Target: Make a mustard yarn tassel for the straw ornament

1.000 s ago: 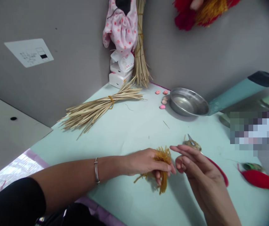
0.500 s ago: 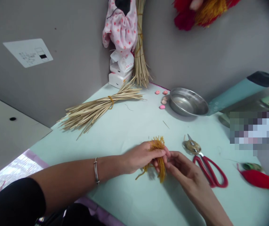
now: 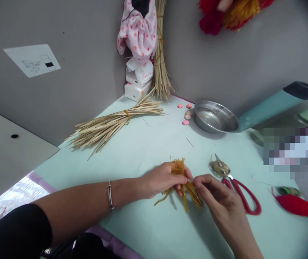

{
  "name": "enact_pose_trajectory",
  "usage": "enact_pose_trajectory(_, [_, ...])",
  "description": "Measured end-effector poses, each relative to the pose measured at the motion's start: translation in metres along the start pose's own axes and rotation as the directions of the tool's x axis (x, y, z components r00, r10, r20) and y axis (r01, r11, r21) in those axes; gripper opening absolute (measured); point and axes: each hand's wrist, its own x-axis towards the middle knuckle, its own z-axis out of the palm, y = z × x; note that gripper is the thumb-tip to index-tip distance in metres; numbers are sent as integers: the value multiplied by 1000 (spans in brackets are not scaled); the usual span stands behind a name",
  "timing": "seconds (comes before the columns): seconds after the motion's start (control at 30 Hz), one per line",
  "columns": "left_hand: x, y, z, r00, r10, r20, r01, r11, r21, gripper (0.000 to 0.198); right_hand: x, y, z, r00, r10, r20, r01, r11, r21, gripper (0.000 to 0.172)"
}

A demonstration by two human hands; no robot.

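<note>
Over the table's front part, my left hand is closed round a small bundle of mustard-yellow yarn, thumb on top. Short crinkled ends stick up above the fingers, while longer strands hang below and fan out to the right. Just right of the bundle is my right hand, thumb and forefinger pinched together beside the strands. What sits between those fingertips is too small to make out. Red-handled scissors lie behind my right hand, which covers part of one handle. By their blades is a tan wound piece.
A tied straw bundle lies at the back left, near white boxes. A metal bowl stands behind, with several pink beads beside it. A teal tube leans right. A red tassel lies at the right.
My right hand has shifted slightly right, away from the left fingers. The hanging yarn strands, bunched before, now spread out to the right. My left hand keeps its hold.
</note>
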Motion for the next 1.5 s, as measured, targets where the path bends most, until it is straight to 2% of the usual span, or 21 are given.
enact_pose_trajectory(0.17, [-1,1,1,999,-27,28,26,999,32,8,2,9,-4,999,27,42,-28,1000,11,22])
enact_pose_trajectory(0.3, [-1,-1,0,1000,16,23,-15,999,-37,12,4,14,-8,994,-34,-106,34,999,-6,16])
enact_pose_trajectory(0.37, [-2,-1,0,1000,23,3,-22,998,-55,17,2,10,-7,986,-89,-140,84,996,-37,12])
enact_pose_trajectory(0.43, [-2,0,0,999,30,-16,-31,998,-63,21,0,4,-5,987,-140,-80,136,989,-51,14])
enact_pose_trajectory(0.5, [-2,0,0,998,54,-23,-56,997,-53,23,-2,-1,-2,983,-180,41,183,981,-59,16])
enact_pose_trajectory(0.57, [-2,0,-1,997,71,-17,-71,997,-35,24,-3,-2,0,973,-202,113,212,973,-86,16])
enact_pose_trajectory(0.7, [-1,-2,-1,999,52,5,-51,998,-37,28,-1,4,-2,972,-232,49,237,959,-158,14])
enact_pose_trajectory(0.9, [-2,-1,-1,998,50,25,-49,999,-19,29,2,8,-7,963,-218,161,245,954,-172,11])
enact_pose_trajectory(1.13, [-1,-2,-1,996,26,87,-24,999,-21,24,-1,10,-5,987,-161,19,162,977,-140,9])
enact_pose_trajectory(1.33, [-2,-1,0,998,-25,60,25,1000,-1,12,-3,10,-1,982,-174,-73,161,975,-154,10])
enact_pose_trajectory(1.4, [-1,0,1,1000,-20,6,20,999,-26,12,-1,9,0,990,-138,-12,136,984,-117,12])
enact_pose_trajectory(1.5, [0,1,2,995,13,-102,-21,996,-82,12,2,11,-2,980,-32,194,44,997,-58,16])
